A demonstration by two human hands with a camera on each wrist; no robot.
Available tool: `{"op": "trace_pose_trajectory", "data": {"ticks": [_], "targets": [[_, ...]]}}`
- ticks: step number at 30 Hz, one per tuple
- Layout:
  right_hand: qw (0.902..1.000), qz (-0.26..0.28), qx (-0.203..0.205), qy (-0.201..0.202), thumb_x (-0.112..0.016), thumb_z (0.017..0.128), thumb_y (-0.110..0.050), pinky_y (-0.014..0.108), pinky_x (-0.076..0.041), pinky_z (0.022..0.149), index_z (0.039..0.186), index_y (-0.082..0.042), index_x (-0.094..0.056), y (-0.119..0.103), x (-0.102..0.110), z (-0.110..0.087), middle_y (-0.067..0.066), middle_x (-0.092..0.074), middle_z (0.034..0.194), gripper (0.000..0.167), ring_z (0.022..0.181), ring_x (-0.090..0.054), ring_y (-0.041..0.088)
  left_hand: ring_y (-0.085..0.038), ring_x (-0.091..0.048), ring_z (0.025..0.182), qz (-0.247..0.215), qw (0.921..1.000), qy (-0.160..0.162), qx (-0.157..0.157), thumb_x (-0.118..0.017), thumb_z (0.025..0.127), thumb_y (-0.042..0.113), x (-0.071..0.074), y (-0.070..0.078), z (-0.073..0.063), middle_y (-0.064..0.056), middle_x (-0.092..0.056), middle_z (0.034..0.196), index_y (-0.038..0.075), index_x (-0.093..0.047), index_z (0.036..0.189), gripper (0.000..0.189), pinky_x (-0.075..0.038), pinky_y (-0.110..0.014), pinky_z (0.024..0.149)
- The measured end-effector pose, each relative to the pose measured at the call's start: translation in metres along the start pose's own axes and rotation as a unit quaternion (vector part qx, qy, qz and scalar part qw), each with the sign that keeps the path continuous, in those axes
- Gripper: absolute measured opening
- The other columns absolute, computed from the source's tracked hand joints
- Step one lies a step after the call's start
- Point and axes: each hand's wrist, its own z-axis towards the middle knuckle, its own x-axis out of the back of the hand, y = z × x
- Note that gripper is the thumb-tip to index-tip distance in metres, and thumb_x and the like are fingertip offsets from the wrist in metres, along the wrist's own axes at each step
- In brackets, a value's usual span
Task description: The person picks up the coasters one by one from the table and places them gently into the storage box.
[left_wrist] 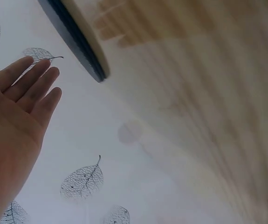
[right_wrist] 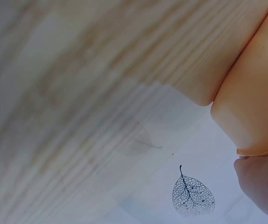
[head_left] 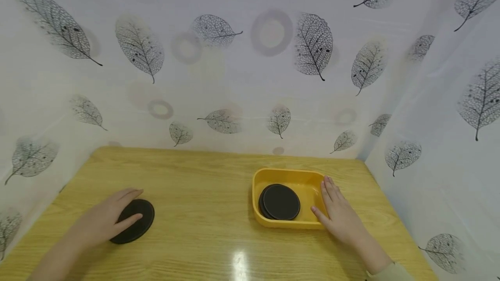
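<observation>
On the left of the table, a flat black disc lies partly under my left hand. That hand's fingers and thumb stretch out over it. The left wrist view shows the palm with straight fingers, apart from the dark edge of the disc. My right hand rests at the right end of a yellow rectangular container, its fingers extended along the rim and its thumb reaching over the inside. Black discs lie overlapping in the container's left half. In the right wrist view, the hand meets the container's edge.
The wood-grain table has light glare near its front. A pale sheet with leaf prints hangs behind it and along both sides. Table surface lies between the left disc and the container.
</observation>
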Motion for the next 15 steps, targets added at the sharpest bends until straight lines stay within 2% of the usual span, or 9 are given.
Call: {"op": "trace_pose_trajectory", "data": {"ticks": [3, 9, 15], "targets": [[1.0, 0.0, 0.004, 0.003, -0.057, 0.107, -0.042, 0.028, 0.004, 0.134, 0.159, 0.016, -0.031, 0.0, 0.0, 0.0, 0.031, -0.017, 0.173, 0.082, 0.16, -0.022, 0.051, -0.05, -0.063, 0.126, 0.002, 0.9999, -0.014, 0.002, -0.082, 0.091, 0.046, 0.0, -0.008, -0.005, -0.027, -0.062, 0.143, -0.002, -0.06, 0.144, 0.074, -0.056, -0.066, 0.098], [1.0, 0.001, 0.005, 0.005, -0.057, 0.107, -0.042, 0.026, 0.006, 0.133, 0.159, 0.016, -0.031, 0.001, 0.001, 0.0, 0.032, -0.018, 0.173, 0.082, 0.16, -0.022, 0.051, -0.056, -0.058, 0.129, -0.02, 0.9981, -0.049, 0.032, -0.087, 0.08, 0.06, 0.001, -0.021, -0.012, -0.031, -0.057, 0.147, -0.004, -0.053, 0.149, 0.1, -0.054, -0.07, 0.097], [1.0, 0.002, 0.002, 0.002, -0.056, 0.107, -0.043, 0.032, 0.001, 0.135, 0.16, 0.015, -0.03, 0.0, 0.001, 0.0, 0.03, -0.017, 0.174, 0.082, 0.16, -0.022, 0.05, -0.057, -0.06, 0.125, -0.015, 0.9984, -0.053, 0.016, -0.095, 0.067, 0.062, -0.001, -0.03, -0.015, -0.033, -0.057, 0.146, -0.005, -0.051, 0.15, 0.115, -0.056, -0.069, 0.092]]}}
